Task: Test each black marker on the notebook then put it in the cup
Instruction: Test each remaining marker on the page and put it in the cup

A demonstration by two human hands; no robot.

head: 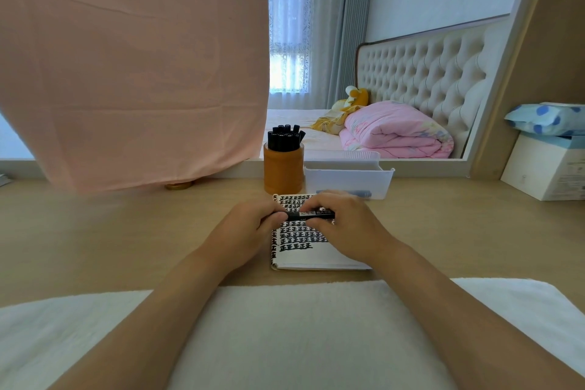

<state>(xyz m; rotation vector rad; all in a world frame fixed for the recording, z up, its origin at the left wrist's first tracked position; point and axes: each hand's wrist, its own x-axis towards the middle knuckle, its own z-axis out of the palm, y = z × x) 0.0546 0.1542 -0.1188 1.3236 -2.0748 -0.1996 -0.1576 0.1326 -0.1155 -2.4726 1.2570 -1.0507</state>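
A black marker (311, 215) lies level above the open notebook (311, 255), held between both hands. My left hand (245, 231) grips its left end, my right hand (345, 225) pinches its body. The notebook page is covered with rows of black marks. Behind it stands an orange-brown cup (283, 171) with several black markers (285, 136) upright in it. To the right of the cup, a clear plastic tray (348, 179) holds one more dark marker (345, 193).
A pink cloth (133, 66) hangs over the desk at the back left, a gold lid (179, 186) under its edge. White boxes with a blue-dotted pack (547, 165) stand at the right. A white towel (300, 326) covers the desk's near edge.
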